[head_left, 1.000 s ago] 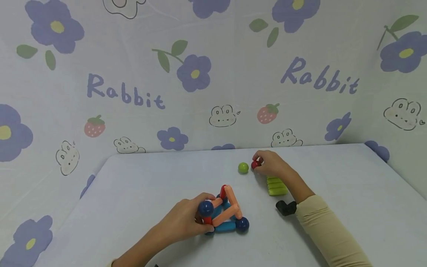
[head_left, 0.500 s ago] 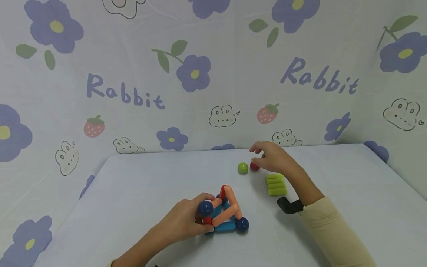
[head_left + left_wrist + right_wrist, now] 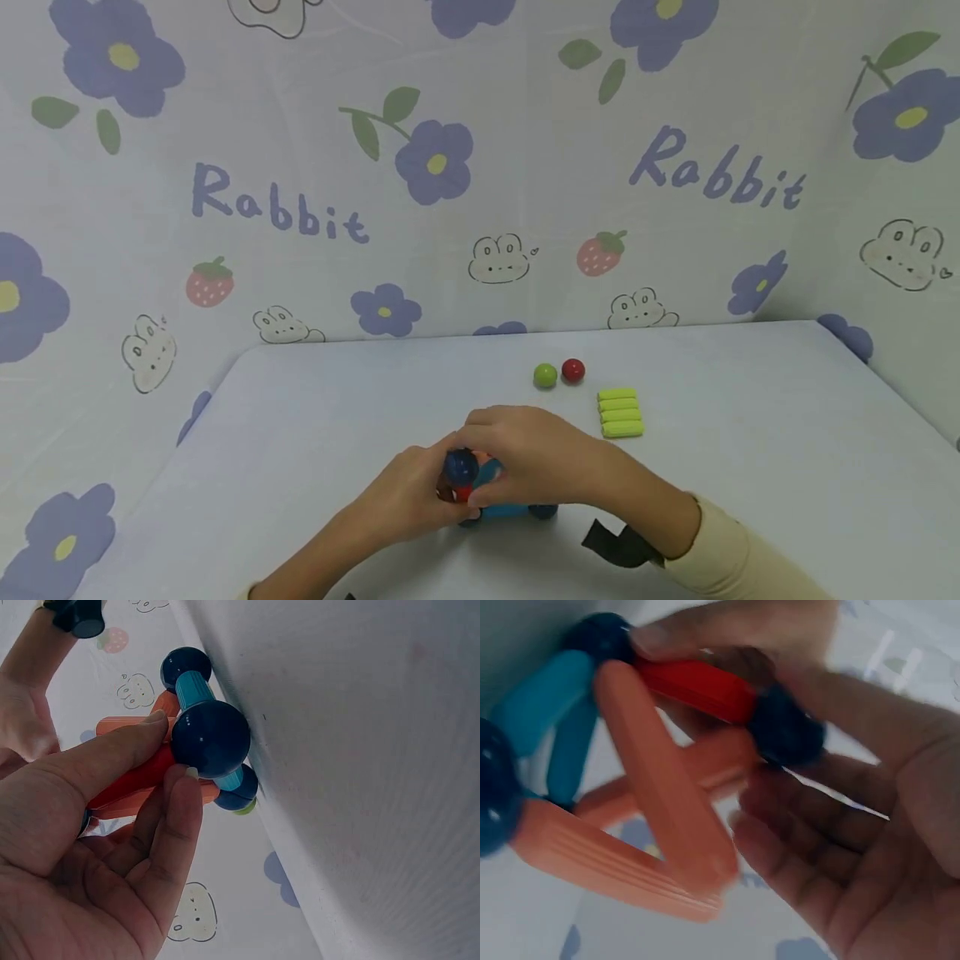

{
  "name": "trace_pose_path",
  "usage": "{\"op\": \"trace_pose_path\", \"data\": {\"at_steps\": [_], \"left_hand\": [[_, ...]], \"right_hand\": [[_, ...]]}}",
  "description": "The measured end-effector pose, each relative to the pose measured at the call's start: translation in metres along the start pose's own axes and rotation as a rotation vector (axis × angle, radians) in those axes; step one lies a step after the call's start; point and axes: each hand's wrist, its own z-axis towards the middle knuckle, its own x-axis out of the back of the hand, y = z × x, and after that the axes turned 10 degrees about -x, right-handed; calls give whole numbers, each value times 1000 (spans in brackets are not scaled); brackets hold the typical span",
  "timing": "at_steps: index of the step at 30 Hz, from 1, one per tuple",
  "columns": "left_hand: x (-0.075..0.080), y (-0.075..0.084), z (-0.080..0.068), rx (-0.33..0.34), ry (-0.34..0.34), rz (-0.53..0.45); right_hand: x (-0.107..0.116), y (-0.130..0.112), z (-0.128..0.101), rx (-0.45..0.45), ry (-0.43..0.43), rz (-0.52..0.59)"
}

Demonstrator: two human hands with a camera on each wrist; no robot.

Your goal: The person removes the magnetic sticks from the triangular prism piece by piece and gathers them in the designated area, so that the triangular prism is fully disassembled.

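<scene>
A frame of magnetic rods and balls (image 3: pixel 504 510) stands on the white table, with navy balls, blue rods along its base, and red and peach rods above. My left hand (image 3: pixel 401 504) pinches a red rod (image 3: pixel 146 774) right beside a navy ball (image 3: pixel 211 739). Reaching across from the right, my right hand (image 3: pixel 543 458) covers most of the frame in the head view. In the right wrist view its fingers and thumb curl round the upper navy ball (image 3: pixel 789 729). Two peach rods (image 3: pixel 664 776) meet at a corner with no ball showing there.
A green ball (image 3: pixel 545 375) and a red ball (image 3: pixel 573 371) sit near the table's back edge. Several yellow-green rods (image 3: pixel 621 414) lie side by side right of the frame. Behind the table hangs a patterned cloth (image 3: pixel 498 183).
My right hand has let go of the red ball, leaving it beside the green one, and has come forward and left onto the frame. My left hand keeps its hold.
</scene>
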Motion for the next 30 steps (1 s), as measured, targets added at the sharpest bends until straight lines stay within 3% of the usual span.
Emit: {"op": "trace_pose_path", "data": {"at_steps": [3, 6, 10, 14, 22, 27, 30], "left_hand": [[1, 0, -1, -12, 7, -11], [1, 0, -1, -13, 7, -6], [2, 2, 1, -11, 2, 18], [2, 3, 3, 2, -10, 22], [1, 5, 4, 22, -23, 72], [0, 6, 3, 36, -25, 72], [0, 6, 3, 31, -23, 69]], "right_hand": [[-10, -2, 3, 38, 85, -89], [-13, 0, 6, 38, 102, -67], [-10, 5, 9, -33, 86, 126], [2, 8, 7, -78, 135, 272], [37, 33, -3, -165, 307, 233], [51, 55, -8, -203, 363, 205], [59, 71, -10, -269, 371, 199]]}}
